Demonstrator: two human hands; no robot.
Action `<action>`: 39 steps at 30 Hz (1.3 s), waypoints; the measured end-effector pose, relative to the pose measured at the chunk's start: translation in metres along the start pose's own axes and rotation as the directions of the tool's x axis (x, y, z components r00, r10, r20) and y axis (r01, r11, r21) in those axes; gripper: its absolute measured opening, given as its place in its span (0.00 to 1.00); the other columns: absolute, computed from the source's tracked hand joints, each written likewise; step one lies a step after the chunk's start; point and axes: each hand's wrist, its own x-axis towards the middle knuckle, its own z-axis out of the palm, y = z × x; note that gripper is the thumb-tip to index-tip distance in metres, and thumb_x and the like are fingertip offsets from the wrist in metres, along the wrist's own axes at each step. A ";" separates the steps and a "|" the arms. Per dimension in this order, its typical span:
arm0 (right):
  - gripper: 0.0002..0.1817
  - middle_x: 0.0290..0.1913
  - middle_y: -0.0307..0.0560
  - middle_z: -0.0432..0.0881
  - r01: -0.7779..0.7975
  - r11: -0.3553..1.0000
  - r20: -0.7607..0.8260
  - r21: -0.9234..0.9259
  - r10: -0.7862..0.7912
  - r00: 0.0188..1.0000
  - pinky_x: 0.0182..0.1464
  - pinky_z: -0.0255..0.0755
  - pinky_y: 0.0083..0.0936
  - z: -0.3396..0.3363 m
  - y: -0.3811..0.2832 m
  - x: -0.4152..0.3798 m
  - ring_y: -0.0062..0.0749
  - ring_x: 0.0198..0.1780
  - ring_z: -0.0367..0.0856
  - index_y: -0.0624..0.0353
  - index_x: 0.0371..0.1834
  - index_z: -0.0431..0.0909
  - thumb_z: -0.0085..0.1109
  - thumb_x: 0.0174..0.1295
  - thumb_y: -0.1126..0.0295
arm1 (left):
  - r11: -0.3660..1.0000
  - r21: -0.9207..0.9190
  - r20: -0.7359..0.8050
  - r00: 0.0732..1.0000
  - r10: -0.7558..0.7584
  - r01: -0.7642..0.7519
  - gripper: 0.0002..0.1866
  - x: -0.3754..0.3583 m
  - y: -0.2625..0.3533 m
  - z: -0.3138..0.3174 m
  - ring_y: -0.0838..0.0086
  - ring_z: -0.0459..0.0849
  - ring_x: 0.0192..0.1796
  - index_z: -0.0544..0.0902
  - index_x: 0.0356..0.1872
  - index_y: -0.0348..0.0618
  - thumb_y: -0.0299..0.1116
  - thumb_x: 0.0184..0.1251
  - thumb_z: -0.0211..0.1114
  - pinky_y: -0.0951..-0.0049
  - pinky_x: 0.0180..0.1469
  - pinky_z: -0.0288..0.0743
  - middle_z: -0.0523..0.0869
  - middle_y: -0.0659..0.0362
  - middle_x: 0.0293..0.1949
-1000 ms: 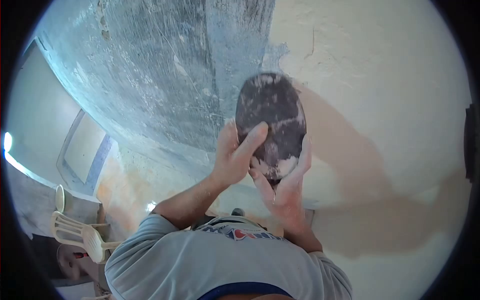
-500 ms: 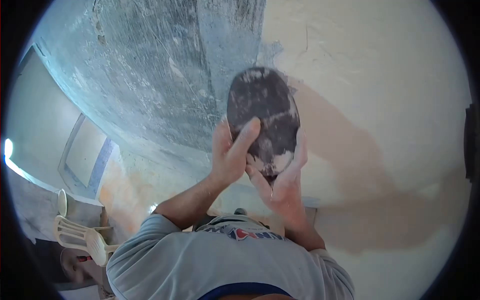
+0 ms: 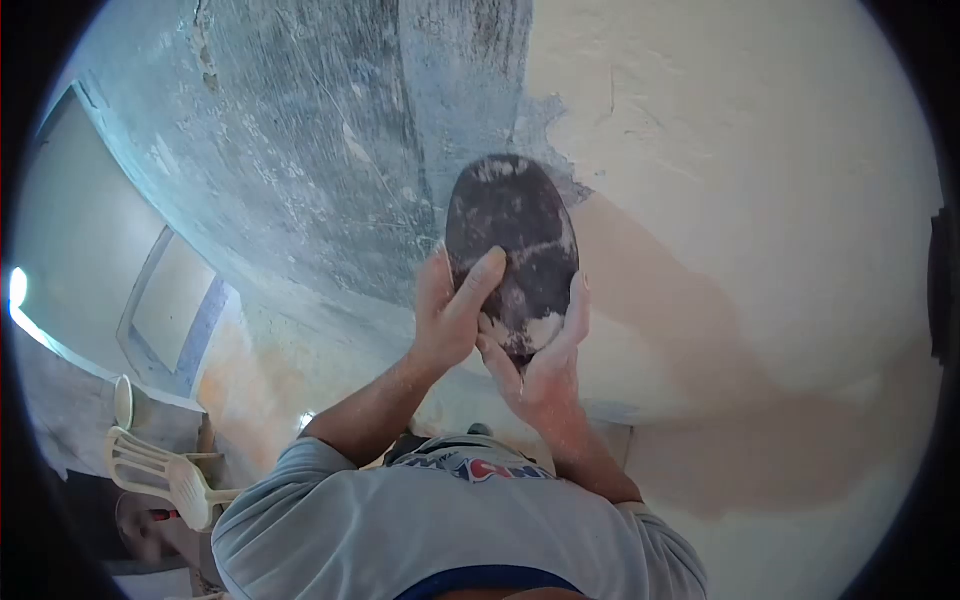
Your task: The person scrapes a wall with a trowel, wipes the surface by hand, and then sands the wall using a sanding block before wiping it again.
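Note:
A dark oval pad (image 3: pixel 512 225), smeared with whitish plaster near its top and bottom, is held in front of the wall by both hands. My left hand (image 3: pixel 450 315) grips its left edge, with the thumb lying across the dark face and the other fingers mostly hidden behind. Around the lower right edge wraps my right hand (image 3: pixel 548 370), dusted white, its thumb at the bottom end and a finger along the side. What lies behind the pad is hidden. The pad's exact kind does not show.
The wall has a scraped grey-blue part (image 3: pixel 310 150) on the left and a smooth cream coat (image 3: pixel 740 130) on the right. At lower left stand a cream plastic chair (image 3: pixel 185 485) and a pale bowl (image 3: pixel 124 402). A doorway frame (image 3: pixel 150 285) is behind them.
Both hands have moved slightly down and to the left with the dark oval pad. Their grip looks the same, and more of the ragged coat edge shows above right.

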 end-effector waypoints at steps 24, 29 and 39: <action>0.58 0.68 0.75 0.61 -0.024 0.983 -0.026 0.184 0.029 0.999 0.67 0.67 0.47 0.008 0.001 0.022 0.57 0.67 0.72 0.70 0.77 0.28 0.71 0.60 0.75 | 1.000 0.019 0.037 0.999 0.009 -0.010 0.12 0.019 0.035 0.004 0.84 0.82 0.37 0.82 0.47 0.32 0.32 0.74 0.59 0.77 0.40 0.78 0.88 0.62 0.37; 0.57 0.63 0.72 0.69 0.000 0.937 -0.073 0.349 0.027 0.997 0.62 0.72 0.44 0.015 0.002 0.010 0.56 0.59 0.79 0.71 0.76 0.28 0.69 0.60 0.76 | 0.993 0.077 0.048 0.995 0.091 -0.095 0.13 0.014 0.025 0.001 0.83 0.82 0.37 0.82 0.47 0.32 0.33 0.74 0.59 0.77 0.40 0.78 0.88 0.62 0.36; 0.56 0.62 0.73 0.71 0.027 0.957 -0.061 0.288 -0.010 0.998 0.60 0.74 0.42 0.014 0.007 0.003 0.54 0.59 0.80 0.71 0.76 0.26 0.68 0.62 0.75 | 0.998 0.061 0.050 0.999 0.004 -0.007 0.15 0.003 0.010 -0.001 0.80 0.82 0.46 0.80 0.54 0.32 0.33 0.75 0.59 0.76 0.49 0.77 0.87 0.60 0.46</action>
